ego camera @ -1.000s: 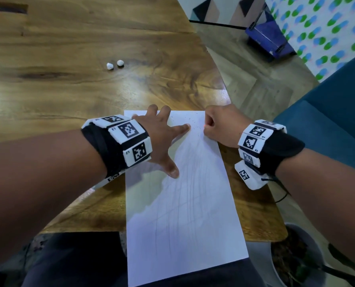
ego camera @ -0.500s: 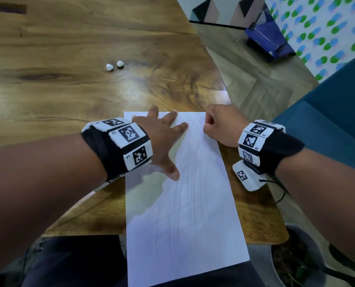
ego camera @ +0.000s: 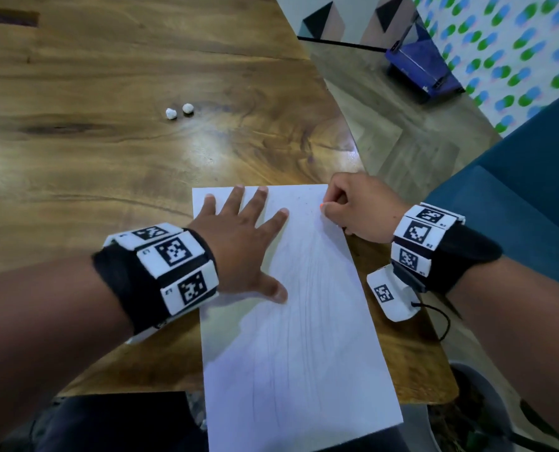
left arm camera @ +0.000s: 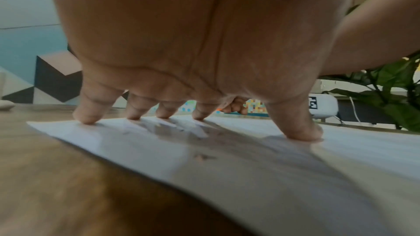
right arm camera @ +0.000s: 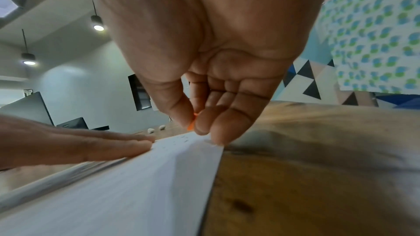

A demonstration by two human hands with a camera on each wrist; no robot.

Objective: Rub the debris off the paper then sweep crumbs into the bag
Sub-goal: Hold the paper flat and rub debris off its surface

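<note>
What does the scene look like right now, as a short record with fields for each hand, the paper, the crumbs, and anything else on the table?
left hand: fingers spread flat, pressing the paper down
right hand: pinches a small orange eraser at the paper's far right corner
paper: white sheet with faint pencil lines, near end overhanging the wooden table
crumbs: small specks near the far edge
other: two small white lumps farther out on the table
bag: not in view
</note>
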